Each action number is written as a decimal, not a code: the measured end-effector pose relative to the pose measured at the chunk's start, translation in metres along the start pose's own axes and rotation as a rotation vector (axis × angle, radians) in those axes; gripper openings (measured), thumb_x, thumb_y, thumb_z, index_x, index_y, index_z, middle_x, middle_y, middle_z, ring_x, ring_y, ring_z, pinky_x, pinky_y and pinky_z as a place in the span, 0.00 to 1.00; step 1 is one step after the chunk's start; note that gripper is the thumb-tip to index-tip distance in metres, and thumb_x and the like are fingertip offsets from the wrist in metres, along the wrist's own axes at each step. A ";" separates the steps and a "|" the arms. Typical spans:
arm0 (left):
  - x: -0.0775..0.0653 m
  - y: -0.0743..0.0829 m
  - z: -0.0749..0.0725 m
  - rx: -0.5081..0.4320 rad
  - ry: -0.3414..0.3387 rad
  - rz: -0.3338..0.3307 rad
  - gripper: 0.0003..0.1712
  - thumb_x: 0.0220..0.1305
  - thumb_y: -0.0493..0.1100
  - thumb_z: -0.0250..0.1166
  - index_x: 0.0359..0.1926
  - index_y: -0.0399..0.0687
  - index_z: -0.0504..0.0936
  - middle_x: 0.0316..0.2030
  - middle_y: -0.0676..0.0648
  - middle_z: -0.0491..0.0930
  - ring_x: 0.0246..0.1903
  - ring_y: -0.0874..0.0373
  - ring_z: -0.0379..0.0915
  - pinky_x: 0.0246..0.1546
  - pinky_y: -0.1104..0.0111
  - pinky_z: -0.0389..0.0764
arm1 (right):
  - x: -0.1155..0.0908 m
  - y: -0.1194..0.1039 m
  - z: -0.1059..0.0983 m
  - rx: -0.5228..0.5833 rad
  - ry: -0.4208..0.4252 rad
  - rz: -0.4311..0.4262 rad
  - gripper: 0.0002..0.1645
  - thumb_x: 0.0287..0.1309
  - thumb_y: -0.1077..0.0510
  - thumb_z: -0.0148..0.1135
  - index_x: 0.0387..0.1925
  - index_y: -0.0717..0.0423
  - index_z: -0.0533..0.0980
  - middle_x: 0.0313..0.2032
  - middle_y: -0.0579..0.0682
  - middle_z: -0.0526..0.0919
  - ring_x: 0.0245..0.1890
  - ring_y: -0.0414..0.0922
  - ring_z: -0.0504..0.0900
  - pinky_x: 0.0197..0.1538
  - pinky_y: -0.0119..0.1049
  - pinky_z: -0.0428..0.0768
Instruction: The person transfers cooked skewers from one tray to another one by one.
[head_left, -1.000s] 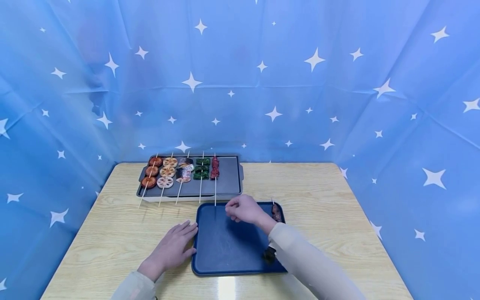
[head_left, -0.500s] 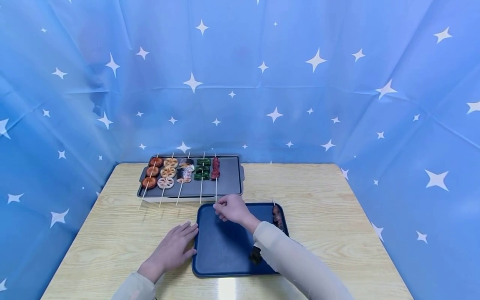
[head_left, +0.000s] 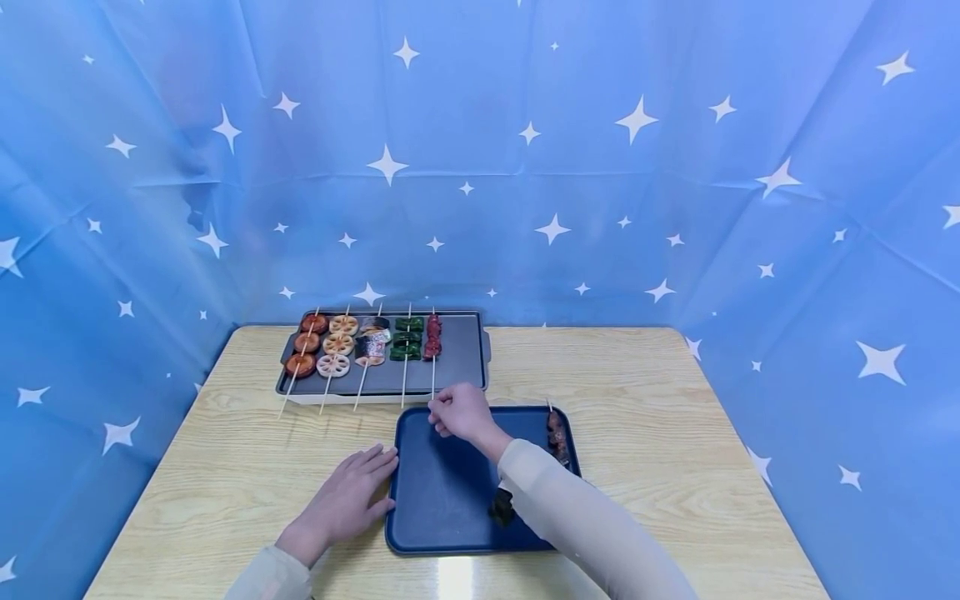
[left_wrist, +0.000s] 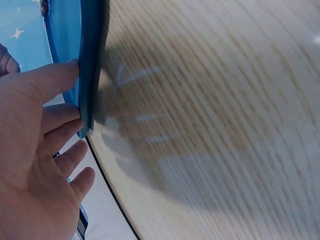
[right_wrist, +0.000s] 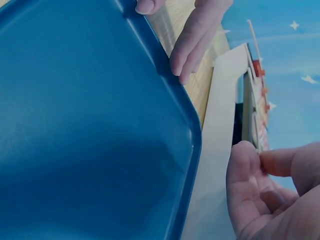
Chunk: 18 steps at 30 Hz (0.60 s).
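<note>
My right hand pinches the stick end of the red meat skewer between thumb and forefinger. That skewer lies rightmost among several on the dark grill plate. In the right wrist view, the right hand has thumb and forefinger meeting beside the grill's pale side. My left hand rests at the left edge of the blue tray, fingers extended. The left wrist view shows fingertips of the left hand touching the tray's rim. A browned meat skewer lies along the tray's right side, partly hidden by the right sleeve.
Left of the red meat on the grill lie a green vegetable skewer, a fish skewer, a lotus root skewer and a skewer of round brown slices. Starry blue curtains surround the wooden table.
My right hand has moved left above the tray to the red meat skewer's stick end and now pinches it. More of the browned skewer shows. The left hand has stayed at the tray edge.
</note>
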<state>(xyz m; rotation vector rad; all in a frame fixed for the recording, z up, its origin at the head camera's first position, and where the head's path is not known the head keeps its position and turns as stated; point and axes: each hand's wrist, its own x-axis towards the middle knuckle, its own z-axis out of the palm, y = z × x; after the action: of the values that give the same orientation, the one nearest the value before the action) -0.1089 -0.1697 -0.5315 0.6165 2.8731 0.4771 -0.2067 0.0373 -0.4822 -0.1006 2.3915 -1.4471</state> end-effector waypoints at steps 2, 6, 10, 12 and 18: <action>0.000 0.000 0.000 0.001 0.000 0.002 0.34 0.63 0.54 0.65 0.65 0.42 0.73 0.68 0.46 0.69 0.71 0.46 0.59 0.72 0.47 0.61 | 0.001 0.000 0.000 0.001 0.004 0.012 0.15 0.68 0.58 0.57 0.44 0.67 0.82 0.28 0.53 0.87 0.25 0.45 0.86 0.28 0.32 0.86; 0.000 0.000 0.001 0.000 -0.004 0.000 0.34 0.63 0.54 0.65 0.65 0.42 0.72 0.69 0.46 0.69 0.71 0.46 0.59 0.72 0.47 0.61 | 0.002 -0.001 0.001 0.000 0.006 0.027 0.14 0.67 0.58 0.58 0.43 0.66 0.83 0.28 0.52 0.87 0.26 0.46 0.87 0.29 0.32 0.87; 0.000 0.000 0.002 -0.002 -0.004 0.001 0.35 0.62 0.54 0.66 0.65 0.42 0.72 0.68 0.46 0.69 0.71 0.45 0.59 0.71 0.47 0.61 | 0.003 -0.002 0.001 0.027 0.008 0.038 0.12 0.67 0.59 0.58 0.43 0.64 0.82 0.28 0.52 0.87 0.28 0.47 0.87 0.30 0.33 0.87; 0.000 0.000 0.002 0.002 -0.004 0.002 0.35 0.62 0.54 0.66 0.65 0.42 0.73 0.68 0.46 0.69 0.71 0.45 0.59 0.71 0.47 0.61 | 0.004 -0.002 0.001 0.043 0.004 0.043 0.12 0.66 0.60 0.58 0.43 0.64 0.81 0.28 0.52 0.87 0.31 0.50 0.88 0.31 0.34 0.87; 0.001 -0.001 0.002 0.015 0.000 -0.001 0.35 0.63 0.54 0.65 0.66 0.42 0.72 0.68 0.47 0.69 0.71 0.46 0.60 0.71 0.47 0.62 | 0.006 -0.004 0.000 0.071 -0.012 0.057 0.11 0.66 0.61 0.59 0.44 0.64 0.80 0.28 0.53 0.87 0.36 0.54 0.88 0.33 0.35 0.88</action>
<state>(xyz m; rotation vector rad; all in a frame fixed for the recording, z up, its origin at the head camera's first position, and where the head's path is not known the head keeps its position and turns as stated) -0.1092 -0.1696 -0.5338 0.6180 2.8789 0.4562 -0.2126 0.0338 -0.4801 -0.0231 2.3112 -1.4992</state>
